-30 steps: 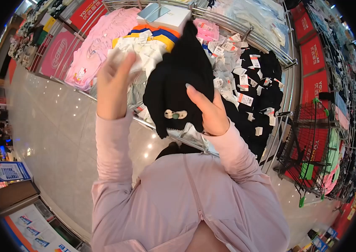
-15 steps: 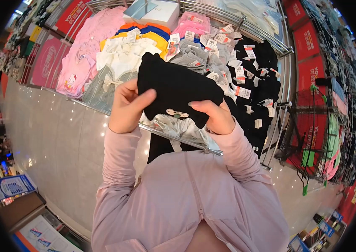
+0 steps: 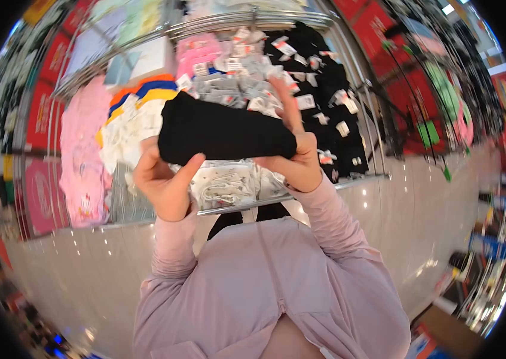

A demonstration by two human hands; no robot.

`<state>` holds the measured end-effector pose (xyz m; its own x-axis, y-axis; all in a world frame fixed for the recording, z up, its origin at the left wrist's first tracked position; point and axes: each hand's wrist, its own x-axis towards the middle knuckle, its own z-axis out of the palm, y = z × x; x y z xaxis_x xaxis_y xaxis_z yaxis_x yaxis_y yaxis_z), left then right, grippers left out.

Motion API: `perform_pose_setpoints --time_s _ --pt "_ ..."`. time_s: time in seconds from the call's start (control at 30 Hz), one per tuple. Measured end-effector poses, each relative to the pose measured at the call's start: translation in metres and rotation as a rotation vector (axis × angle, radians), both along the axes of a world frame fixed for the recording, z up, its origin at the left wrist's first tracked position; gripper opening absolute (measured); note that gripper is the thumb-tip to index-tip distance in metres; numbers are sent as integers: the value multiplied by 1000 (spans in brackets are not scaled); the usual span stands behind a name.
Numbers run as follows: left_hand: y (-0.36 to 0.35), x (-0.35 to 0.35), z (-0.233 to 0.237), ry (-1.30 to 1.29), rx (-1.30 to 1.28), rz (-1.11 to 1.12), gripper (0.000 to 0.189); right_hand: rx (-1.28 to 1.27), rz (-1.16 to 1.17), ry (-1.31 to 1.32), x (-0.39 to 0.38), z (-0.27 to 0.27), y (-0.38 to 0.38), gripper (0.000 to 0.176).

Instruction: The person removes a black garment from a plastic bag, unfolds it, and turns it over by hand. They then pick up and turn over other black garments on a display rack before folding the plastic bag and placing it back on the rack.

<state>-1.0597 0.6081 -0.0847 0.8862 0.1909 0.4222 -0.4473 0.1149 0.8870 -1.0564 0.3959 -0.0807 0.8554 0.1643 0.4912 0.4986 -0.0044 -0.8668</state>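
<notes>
A folded black garment (image 3: 226, 128), its exact kind not visible, is held up lengthwise between my two hands above a clothing display. My left hand (image 3: 166, 185) grips its left end, thumb on the near lower edge and fingers behind the cloth. At the right end, my right hand (image 3: 300, 161) pinches the cloth near the thumb while the other fingers point up and away, somewhat blurred. Under the garment lie folded white patterned clothes (image 3: 223, 185). Beyond my right hand are black clothes with white tags (image 3: 318, 90).
A metal rail (image 3: 235, 206) edges the display in front of me. Pink clothes (image 3: 82, 155) and white tops (image 3: 127, 137) lie left, grey clothes (image 3: 217, 90) behind. A white box (image 3: 151, 60) stands at the back. Wire racks with a green-tipped hanger (image 3: 423, 113) are right.
The black garment is now a narrower, flatter strip, and its pale button-like detail no longer shows. My right hand's fingers have lifted outward. The view has shifted and turned.
</notes>
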Motion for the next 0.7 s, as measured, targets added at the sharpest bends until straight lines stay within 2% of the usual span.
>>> perform_pose_setpoints --time_s 0.03,0.07,0.1,0.17,0.2,0.23,0.3,0.33,0.37,0.4,0.43,0.47,0.5,0.57,0.6,0.7 --pt "-1 3 -6 -105 81 0 38 130 16 -24 -6 -2 4 27" --pt "-5 5 -11 -141 -63 27 35 16 48 0 -14 4 -1 27" --pt "-4 9 -11 -147 49 0 28 -95 82 28 -21 11 -6 28" --pt "-25 11 -10 -41 -149 -227 23 137 -57 54 -39 -13 0 27" --pt "-35 8 -20 65 -279 -380 27 214 -92 183 -51 -9 1 23" --pt "-39 5 -27 258 -243 -492 38 254 -142 248 -61 -13 -2 25" --pt "-60 1 -47 186 9 -530 54 343 -227 378 -80 -33 -15 27" --pt "-77 -3 -55 188 29 -571 57 286 -249 342 -87 -48 -28 32" --pt "-92 -5 -64 188 50 -609 61 298 -251 400 -95 -56 -41 42" --pt "-101 -4 -75 181 217 -688 67 324 -279 420 -103 -65 -52 50" --pt "-117 -8 -92 115 323 -671 75 349 -305 440 -110 -77 -64 59" --pt "-130 -13 -106 90 404 -713 79 262 -296 518 -119 -93 -83 69" --pt "-144 -18 -114 67 488 -750 84 290 -333 551 -124 -104 -96 70" --pt "-177 -23 -144 151 474 -878 88 346 -394 619 -134 -125 -123 71" --pt "-194 -22 -138 147 534 -954 95 314 -416 655 -140 -147 -143 73" --pt "-256 -24 -168 356 270 -1071 103 206 -386 649 -133 -159 -212 76"
